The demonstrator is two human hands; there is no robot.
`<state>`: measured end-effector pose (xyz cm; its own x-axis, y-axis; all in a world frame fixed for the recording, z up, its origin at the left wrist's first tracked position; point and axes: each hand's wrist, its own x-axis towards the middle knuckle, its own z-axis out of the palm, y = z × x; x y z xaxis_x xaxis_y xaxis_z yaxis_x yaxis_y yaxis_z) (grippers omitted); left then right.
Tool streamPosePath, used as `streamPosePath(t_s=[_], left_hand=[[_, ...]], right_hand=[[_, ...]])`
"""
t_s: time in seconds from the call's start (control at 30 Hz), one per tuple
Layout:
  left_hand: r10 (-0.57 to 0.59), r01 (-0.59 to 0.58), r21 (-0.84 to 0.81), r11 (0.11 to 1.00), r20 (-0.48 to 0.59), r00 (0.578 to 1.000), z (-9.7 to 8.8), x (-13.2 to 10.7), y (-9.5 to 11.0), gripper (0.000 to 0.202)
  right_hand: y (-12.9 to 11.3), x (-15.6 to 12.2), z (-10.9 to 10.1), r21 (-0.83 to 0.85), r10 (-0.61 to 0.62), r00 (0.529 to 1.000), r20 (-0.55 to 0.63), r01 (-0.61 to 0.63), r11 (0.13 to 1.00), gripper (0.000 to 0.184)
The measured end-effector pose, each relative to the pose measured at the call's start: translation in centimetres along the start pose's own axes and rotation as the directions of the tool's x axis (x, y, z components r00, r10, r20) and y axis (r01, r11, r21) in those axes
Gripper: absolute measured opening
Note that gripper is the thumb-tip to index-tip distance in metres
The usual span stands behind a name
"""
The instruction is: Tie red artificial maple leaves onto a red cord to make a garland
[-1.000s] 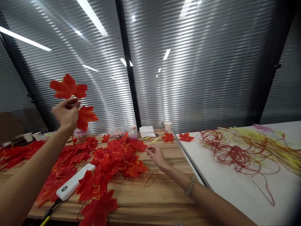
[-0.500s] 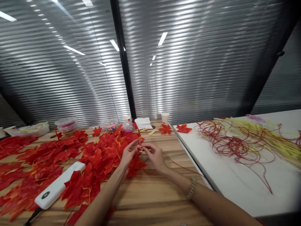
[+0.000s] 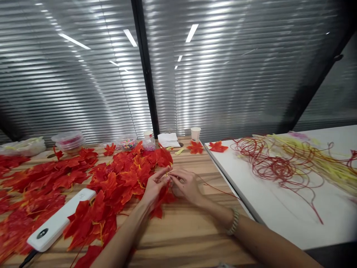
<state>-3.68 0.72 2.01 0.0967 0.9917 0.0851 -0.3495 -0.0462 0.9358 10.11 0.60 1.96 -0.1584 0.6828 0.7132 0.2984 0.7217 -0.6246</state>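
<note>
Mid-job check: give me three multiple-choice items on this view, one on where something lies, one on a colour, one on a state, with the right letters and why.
1. Where does the white device lie?
A. on the white board
B. among the leaves on the wooden table, front left
C. beside the paper cup

2. What colour is the coil of wire on the white board?
A. red
B. blue
C. black

3. How do the hands stand?
A. both flat on the table, apart
B. left raised high, right down
C. fingertips together, pinching a thin red wire over the leaves

Answers:
1 B: the device rests among leaves on the wooden table, far from the cup.
2 A: the coil's loops are red, with yellow strands beside them.
3 C: left hand and right hand meet at the fingertips, a thin wire trailing right.
</note>
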Motion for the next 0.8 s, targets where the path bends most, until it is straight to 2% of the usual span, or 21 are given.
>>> streamPosePath(t_s=[0.13, 0.3, 0.47, 0.8], left_hand=[[-0.051, 0.055, -0.092, 0.994, 0.041, 0.998, -0.39, 0.28, -0.23, 0.045], [-0.111, 0.110, -0.089, 0.990, 0.004, 0.994, -0.16, 0.21, 0.34, 0.048], [-0.098, 0.096, -0.056, 0.994, -0.019, 0.995, 0.44, -0.09, 0.60, 0.047], [-0.047, 0.048, 0.030, 0.998, -0.034, 0.998, 0.52, -0.20, 0.76, 0.045]], right_hand=[[-0.17, 0.08, -0.40, -0.083, -0.079, 0.997, 0.001, 0.078, 0.993, 0.015], [-0.41, 0.18, -0.68, -0.122, -0.126, 0.992, 0.007, 0.126, 0.985, 0.015], [-0.30, 0.10, -0.81, -0.152, -0.152, 0.986, 0.064, 0.160, 0.975, 0.015], [-0.06, 0.08, -0.97, -0.199, -0.170, 0.979, 0.114, 0.190, 0.961, 0.017]])
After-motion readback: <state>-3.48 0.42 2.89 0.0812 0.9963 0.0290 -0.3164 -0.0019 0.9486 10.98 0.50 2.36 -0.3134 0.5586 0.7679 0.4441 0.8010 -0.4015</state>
